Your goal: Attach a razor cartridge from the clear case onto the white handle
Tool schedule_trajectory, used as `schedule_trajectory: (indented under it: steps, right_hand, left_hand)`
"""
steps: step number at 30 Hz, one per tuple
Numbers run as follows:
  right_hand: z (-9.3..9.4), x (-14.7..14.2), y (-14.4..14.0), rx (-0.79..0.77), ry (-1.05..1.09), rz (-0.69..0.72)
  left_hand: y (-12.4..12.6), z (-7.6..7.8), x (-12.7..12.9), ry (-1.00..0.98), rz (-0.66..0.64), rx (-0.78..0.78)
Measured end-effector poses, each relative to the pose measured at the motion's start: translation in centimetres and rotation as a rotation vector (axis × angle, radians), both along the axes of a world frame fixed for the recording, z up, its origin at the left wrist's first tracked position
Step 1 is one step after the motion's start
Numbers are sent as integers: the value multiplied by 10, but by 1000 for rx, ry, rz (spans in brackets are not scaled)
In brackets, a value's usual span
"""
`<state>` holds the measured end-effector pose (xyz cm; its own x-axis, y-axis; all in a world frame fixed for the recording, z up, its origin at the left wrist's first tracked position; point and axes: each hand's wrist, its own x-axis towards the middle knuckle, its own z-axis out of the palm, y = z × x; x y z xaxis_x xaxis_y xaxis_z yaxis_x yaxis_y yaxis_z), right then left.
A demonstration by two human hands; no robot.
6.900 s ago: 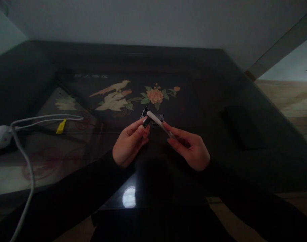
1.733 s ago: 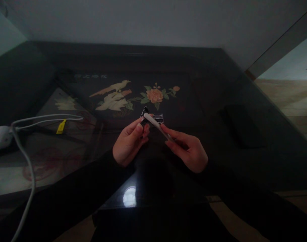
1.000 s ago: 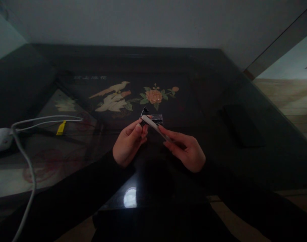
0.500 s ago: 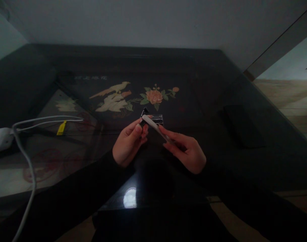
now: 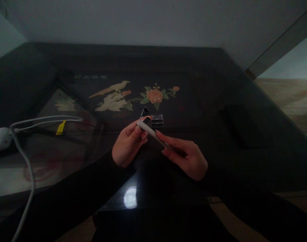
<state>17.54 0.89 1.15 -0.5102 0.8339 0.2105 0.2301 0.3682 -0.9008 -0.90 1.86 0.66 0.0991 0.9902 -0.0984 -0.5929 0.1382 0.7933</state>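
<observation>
While you are pinching small dark piece in left hand, right hand is gripping white stick, tip touching piece, above surface middle. Keep left pinch steady, stroke lightly; clear box lying just beyond.

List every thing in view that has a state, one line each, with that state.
Left hand: fingers curled, pinching a small dark piece.
Right hand: closed on the white stick.
White stick: held off the table, slanted, its far end at the left fingertips.
Clear case: lying flat on the table beyond the hands; open or shut unclear.
White cable: loose, trailing across the table's left side.
Dark slab: lying flat, untouched.
</observation>
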Motion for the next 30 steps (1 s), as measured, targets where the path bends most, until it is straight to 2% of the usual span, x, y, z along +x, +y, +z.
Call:
schedule_trajectory:
  steps: [5, 13, 20, 30]
  right_hand:
    - [-1, 0, 1, 11, 10, -4]
    - [-7, 1, 9, -13, -9, -72]
    - [-6, 4, 13, -43, -33, -136]
    - [-5, 2, 6, -44, 4, -67]
  left_hand:
    - [0, -2, -1, 13, 1, 10]
    - [-1, 1, -1, -2, -12, -10]
    - [-2, 0, -1, -16, -5, -11]
    - [-1, 0, -2, -5, -34, 4]
